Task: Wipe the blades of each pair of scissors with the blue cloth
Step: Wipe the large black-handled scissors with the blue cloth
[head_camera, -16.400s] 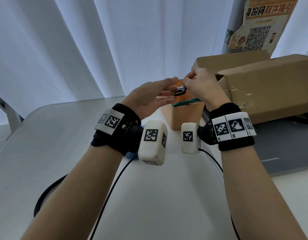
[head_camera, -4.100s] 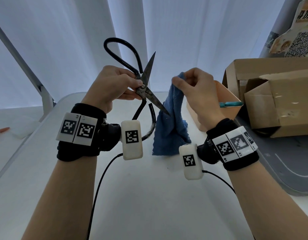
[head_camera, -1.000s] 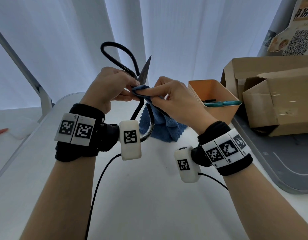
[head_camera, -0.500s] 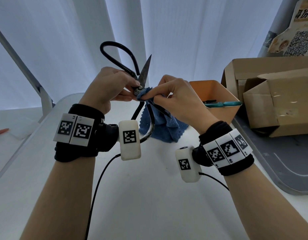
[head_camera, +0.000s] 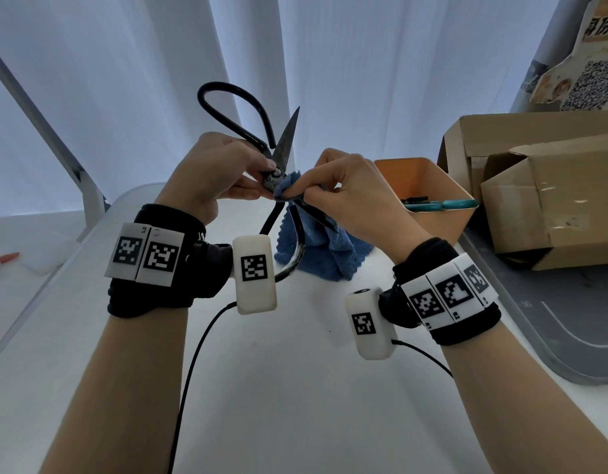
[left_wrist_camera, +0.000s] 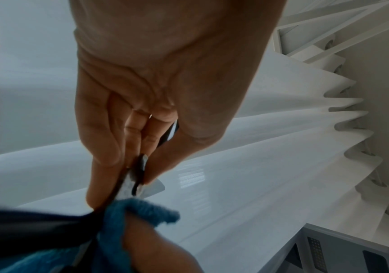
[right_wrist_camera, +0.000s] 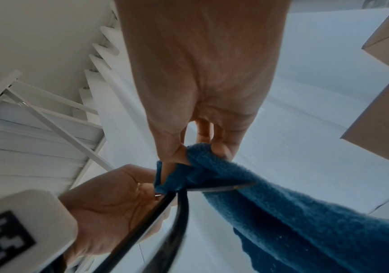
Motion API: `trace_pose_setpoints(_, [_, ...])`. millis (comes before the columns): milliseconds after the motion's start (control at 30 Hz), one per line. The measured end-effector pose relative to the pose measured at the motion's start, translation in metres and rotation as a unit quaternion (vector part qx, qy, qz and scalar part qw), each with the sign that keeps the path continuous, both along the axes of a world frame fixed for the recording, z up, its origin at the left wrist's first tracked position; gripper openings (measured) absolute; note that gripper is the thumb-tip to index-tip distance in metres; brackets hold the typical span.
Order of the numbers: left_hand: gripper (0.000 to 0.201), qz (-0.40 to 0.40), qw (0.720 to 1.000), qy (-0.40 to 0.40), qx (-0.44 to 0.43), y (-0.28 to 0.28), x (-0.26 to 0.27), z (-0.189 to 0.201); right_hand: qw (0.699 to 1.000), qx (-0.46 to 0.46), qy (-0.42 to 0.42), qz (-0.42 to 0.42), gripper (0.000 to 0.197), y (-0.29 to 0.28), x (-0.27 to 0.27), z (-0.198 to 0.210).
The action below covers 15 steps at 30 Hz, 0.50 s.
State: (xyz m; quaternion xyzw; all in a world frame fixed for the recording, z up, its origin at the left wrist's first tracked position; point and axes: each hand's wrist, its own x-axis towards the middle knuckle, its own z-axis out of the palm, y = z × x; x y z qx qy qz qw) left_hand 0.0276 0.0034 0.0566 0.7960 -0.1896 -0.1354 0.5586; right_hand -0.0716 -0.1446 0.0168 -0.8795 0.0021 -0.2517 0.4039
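The left hand (head_camera: 223, 172) is gripping the black scissors (head_camera: 278, 155) at the pivot above the desk's far edge; the right hand (head_camera: 347, 189) is pinching the blue cloth (head_camera: 316, 248) around the lower blade. Next, probably, sliding tipward.

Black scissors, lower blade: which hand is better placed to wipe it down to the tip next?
The right hand. It already pinches the blue cloth around the lower blade of the black scissors, beside the pivot. The left hand grips the scissors at the pivot and should probably just steady them.
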Motion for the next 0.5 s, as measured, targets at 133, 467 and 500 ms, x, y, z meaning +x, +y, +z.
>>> trace_pose_setpoints(133, [0.015, -0.001, 1.000, 0.000, -0.004, -0.0001, 0.0012, -0.0002, 1.000, -0.017, 0.010, 0.008, 0.035, 0.0005, -0.0011, -0.0002])
trace_pose_setpoints(467, [0.012, -0.011, 1.000, -0.001, 0.005, -0.0010, 0.0008, -0.0010, 1.000, -0.003, 0.001, 0.006, 0.034, -0.0019, 0.0004, -0.0015])
trace_pose_setpoints(500, [0.012, -0.014, 1.000, -0.002, 0.009, -0.0014, 0.0003, -0.0012, 1.000, 0.001, 0.000, 0.003, 0.031, -0.0024, 0.0010, -0.0014])
